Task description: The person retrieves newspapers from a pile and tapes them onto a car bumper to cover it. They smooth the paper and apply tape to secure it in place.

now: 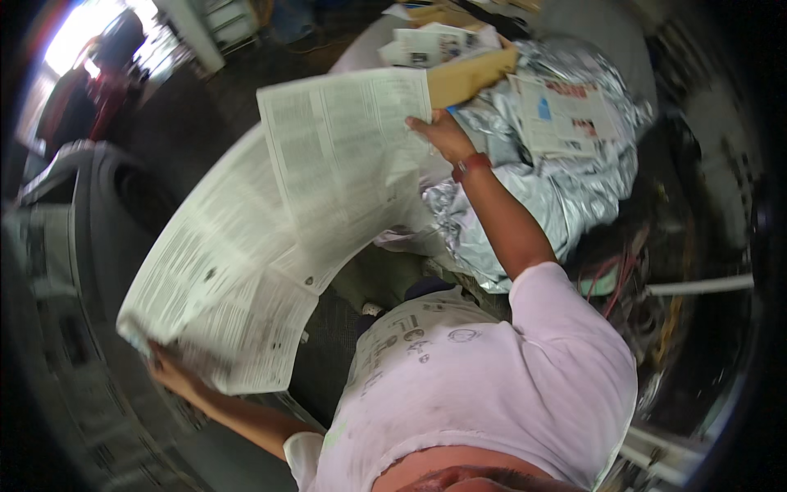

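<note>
A large newspaper sheet (pixel 238 221) hangs spread between my two hands, creased across its middle and curving down to the left. My right hand (pixel 447 135), with a red band at the wrist, is closed on its upper right edge. At the lower left corner my left hand (pixel 170 369) grips the sheet; its fingers are partly hidden by the paper and blurred. Just beyond my right hand lies a crumpled silver sheet (pixel 533 197) with a folded newspaper (pixel 566 115) on top.
A cardboard box (pixel 471 78) with more newspapers (pixel 443 45) stands at the back. To the left is a grey car body panel (pixel 123 238). On the right are loose cables (pixel 627 271) and a white bar (pixel 701 285). A red vehicle (pixel 102 107) stands by the bright opening.
</note>
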A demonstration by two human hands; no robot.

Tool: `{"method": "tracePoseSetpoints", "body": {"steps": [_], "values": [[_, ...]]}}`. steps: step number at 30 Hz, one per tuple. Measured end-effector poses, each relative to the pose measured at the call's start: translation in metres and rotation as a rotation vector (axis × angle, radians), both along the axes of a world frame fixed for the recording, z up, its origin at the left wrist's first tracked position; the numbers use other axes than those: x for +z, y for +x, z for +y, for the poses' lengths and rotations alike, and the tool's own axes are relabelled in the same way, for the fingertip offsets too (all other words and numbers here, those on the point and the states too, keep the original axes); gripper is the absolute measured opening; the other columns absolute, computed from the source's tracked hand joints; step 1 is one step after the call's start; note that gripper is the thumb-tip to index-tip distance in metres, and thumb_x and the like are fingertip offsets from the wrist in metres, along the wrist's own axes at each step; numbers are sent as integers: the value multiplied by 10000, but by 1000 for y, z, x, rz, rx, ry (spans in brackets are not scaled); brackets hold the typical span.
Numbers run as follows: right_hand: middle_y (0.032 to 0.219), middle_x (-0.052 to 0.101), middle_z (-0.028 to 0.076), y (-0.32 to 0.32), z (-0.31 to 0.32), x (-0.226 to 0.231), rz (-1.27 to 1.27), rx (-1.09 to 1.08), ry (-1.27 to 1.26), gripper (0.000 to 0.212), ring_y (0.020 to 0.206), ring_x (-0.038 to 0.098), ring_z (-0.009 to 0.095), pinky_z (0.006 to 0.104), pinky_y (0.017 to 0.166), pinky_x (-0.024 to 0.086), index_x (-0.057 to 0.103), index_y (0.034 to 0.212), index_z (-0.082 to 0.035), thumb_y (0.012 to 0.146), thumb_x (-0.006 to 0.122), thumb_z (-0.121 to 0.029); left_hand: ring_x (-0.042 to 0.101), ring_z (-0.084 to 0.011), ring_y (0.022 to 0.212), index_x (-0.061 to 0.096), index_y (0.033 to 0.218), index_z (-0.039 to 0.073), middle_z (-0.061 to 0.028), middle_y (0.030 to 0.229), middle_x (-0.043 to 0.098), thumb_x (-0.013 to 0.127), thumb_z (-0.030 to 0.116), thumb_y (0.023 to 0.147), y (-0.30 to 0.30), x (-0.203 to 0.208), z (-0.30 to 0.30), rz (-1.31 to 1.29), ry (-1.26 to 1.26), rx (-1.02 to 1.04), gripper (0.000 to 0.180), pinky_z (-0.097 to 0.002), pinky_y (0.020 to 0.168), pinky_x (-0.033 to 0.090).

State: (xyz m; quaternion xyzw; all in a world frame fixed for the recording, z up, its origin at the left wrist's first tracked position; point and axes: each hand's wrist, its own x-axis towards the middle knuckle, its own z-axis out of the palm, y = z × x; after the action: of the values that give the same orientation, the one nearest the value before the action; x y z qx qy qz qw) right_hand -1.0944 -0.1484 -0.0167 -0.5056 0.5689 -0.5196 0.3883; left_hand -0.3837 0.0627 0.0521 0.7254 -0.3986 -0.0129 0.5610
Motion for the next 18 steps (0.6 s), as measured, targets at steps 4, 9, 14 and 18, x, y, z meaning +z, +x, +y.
{"method": "tracePoseSetpoints", "body": {"steps": [4, 9, 14, 18], "values": [[1246, 769, 144, -114, 4, 7, -610, -395, 31, 422, 1110, 754, 260, 428, 969, 625, 665, 1384, 13, 1029, 780, -183, 697, -305, 1250, 683, 1437, -71, -219, 1407, 719, 677, 411, 1096, -31, 34, 2, 112, 73, 245, 591, -433, 1079, 531], [1094, 696, 100, -354, -10, -50, -826, -922, -112, 349, 979, 701, 274, 495, 875, 605, 666, 1227, -6, 988, 819, -208, 708, -321, 1272, 667, 1457, -63, -218, 1398, 726, 661, 354, 1105, -59, 48, 15, 25, -16, 314, 546, -457, 1109, 561], [1747, 432, 111, -572, -10, -91, 991, -896, 902, 916, 1557, 472, 403, 907, 1121, 300, 472, 1673, -201, 906, 751, -617, 718, -302, 1042, 716, 1378, -66, -199, 1235, 784, 614, 264, 1114, -125, 63, 30, -350, 214, 293, 434, -417, 946, 557], [1685, 451, 123, -639, -49, -109, 1143, -844, 826, 871, 1506, 490, 387, 845, 1111, 335, 464, 1643, -165, 927, 749, -572, 628, -149, 890, 741, 1313, -37, -73, 1006, 763, 644, 204, 1116, -171, 57, -9, -243, 107, 186, 326, -314, 841, 516]]}}
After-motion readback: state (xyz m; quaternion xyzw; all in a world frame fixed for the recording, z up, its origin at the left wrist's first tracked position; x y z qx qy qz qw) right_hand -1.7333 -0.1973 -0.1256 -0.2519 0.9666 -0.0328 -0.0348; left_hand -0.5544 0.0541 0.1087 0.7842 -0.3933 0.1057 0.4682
